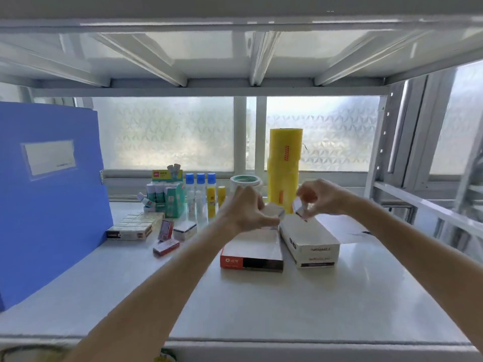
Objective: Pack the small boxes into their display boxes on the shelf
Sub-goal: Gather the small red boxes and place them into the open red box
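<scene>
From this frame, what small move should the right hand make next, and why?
Probably lower the small box pinched in the right hand into the white display box just beneath it. The left hand holds another small box over the red-fronted display box.

Two display boxes flat on the white shelf (261,304), side by side: orange-fronted display box (252,253) and white display box (309,239). One small box (274,212) over the first, another small box (300,209) over the second, blurred. Loose red small boxes (166,240) left, beside a packed display box (134,227).
</scene>
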